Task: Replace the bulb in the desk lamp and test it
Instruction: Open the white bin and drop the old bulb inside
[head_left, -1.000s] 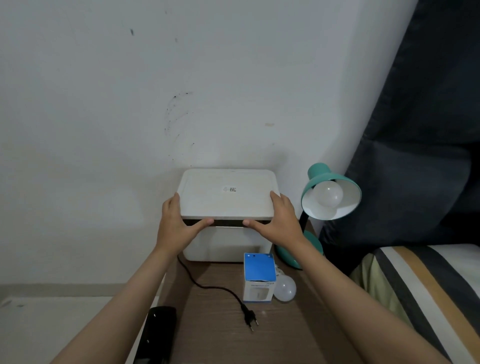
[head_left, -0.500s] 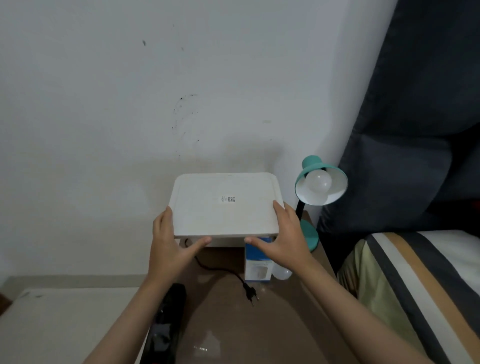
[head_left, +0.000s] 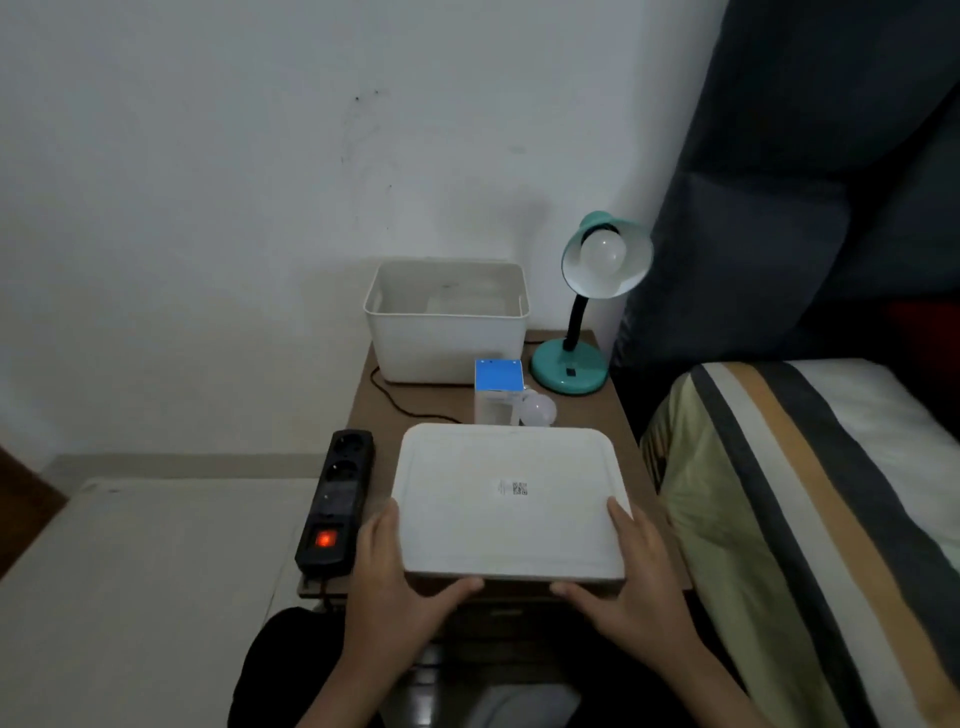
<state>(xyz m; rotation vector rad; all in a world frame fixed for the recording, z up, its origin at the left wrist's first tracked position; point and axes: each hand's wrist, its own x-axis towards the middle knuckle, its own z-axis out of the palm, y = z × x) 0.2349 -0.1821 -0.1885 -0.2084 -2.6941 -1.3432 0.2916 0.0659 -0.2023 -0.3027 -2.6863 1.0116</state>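
A teal desk lamp (head_left: 571, 364) stands at the back right of the small wooden table (head_left: 363, 400), with a white bulb (head_left: 602, 252) in its shade. A loose white bulb (head_left: 540, 409) lies beside a blue-topped bulb carton (head_left: 497, 384). The open white storage box (head_left: 447, 325) sits against the wall. My left hand (head_left: 395, 577) and my right hand (head_left: 636, 577) both grip the near corners of the white box lid (head_left: 509, 499), held flat over the table's front. The lamp's black cord (head_left: 400, 405) runs across the table; its plug is hidden by the lid.
A black power strip (head_left: 337, 499) with a lit red switch lies along the table's left edge. A bed with a striped cover (head_left: 805, 519) is close on the right. A dark curtain (head_left: 831, 182) hangs behind the lamp. White wall at the back.
Both hands lifted the lid off the storage box and brought it toward me, down over the table's front. The box now stands open. The view tilted downward.
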